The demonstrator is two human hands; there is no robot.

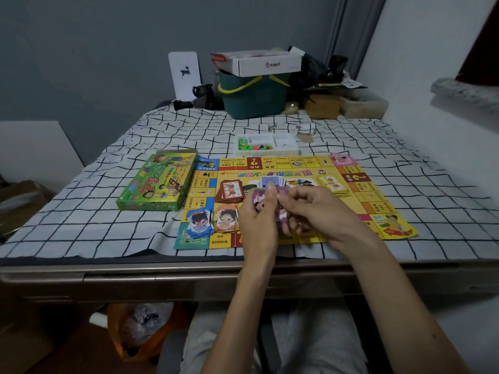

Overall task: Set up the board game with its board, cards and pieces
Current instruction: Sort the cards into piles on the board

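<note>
Several purple cards (258, 202) between fingers (271, 197), over board (372, 201)

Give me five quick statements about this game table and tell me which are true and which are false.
The board lies unfolded on the checked cloth. True.
The green box sits right of the board. False: it sits left of it.
The left hand and right hand hold purple cards over the board. True.
The white tray stands on the board. False: it stands on the cloth, beyond the board's far edge.
A blue card pile lies by the board's near left corner. True.
</note>
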